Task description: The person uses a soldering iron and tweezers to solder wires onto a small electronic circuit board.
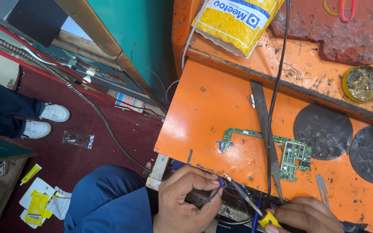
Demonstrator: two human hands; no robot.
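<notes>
Both hands low in frame, close together, not touching. Left hand (186, 200): back of hand up, fingers curled inward, thumb and index tip pressed together in a tight pinch grip pointing right. Right hand (305, 213): partly cut off by the bottom edge, knuckles up, fingers folded under, thumb tip at its left end, closed grip. Blue-clad knee (109, 200) raised left of the left hand.
</notes>
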